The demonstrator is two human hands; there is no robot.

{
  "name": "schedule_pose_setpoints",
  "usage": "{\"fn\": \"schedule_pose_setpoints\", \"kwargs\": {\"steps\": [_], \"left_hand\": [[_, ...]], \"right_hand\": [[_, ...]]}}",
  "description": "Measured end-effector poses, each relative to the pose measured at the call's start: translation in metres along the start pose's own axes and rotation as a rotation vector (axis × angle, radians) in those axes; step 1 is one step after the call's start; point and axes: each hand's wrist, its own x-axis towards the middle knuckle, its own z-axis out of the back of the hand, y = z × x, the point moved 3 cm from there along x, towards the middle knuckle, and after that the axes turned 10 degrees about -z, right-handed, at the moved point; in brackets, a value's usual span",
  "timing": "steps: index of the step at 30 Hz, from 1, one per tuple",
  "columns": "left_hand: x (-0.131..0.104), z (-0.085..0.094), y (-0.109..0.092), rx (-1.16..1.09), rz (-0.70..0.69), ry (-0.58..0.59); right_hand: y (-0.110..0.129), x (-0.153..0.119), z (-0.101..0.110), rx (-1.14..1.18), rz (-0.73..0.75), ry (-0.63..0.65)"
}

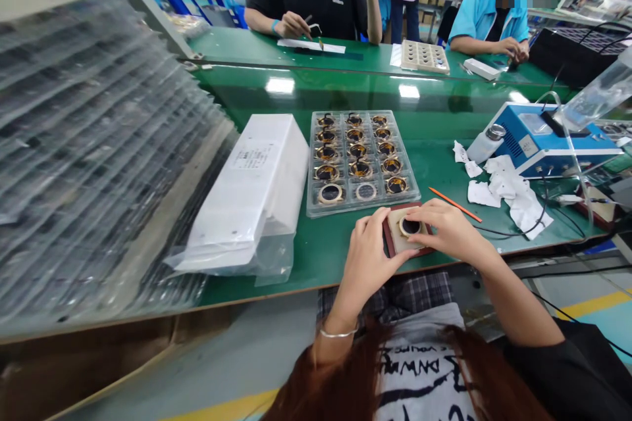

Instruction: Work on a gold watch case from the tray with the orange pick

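While my left hand [368, 247] steadies the fixture block [402, 237], my right hand [447, 227] fingers pinch the ring part [409, 226]; I press evenly, tray [362, 161] at twelve o'clock

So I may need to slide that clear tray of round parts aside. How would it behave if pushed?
The clear tray looks thin and moulded, so probably light and flexible. It likely slides easily on the smooth green table. The round parts sit in pockets, so should stay put.

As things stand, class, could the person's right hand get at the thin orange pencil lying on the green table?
Probably yes. The right hand rests on the beige block with the round ring, and the thin orange pencil lies just beyond it on bare green table, with nothing between them.
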Motion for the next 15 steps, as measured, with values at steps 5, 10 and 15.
{"fn": "schedule_pose_setpoints", "kwargs": {"steps": [5,10,15], "left_hand": [[-0.0008,0.0007,-0.0001,0.02,-0.018,0.001],[-0.0012,0.0009,-0.0006,0.025,-0.025,-0.006],[-0.0012,0.0023,-0.0009,0.019,-0.021,-0.005]], "right_hand": [[0.0042,0.0038,0.0037,-0.003,-0.019,0.055],[0.0065,0.0028,0.0019,-0.079,-0.092,0.07],[0.0098,0.0029,-0.0008,-0.149,-0.127,0.103]]}}
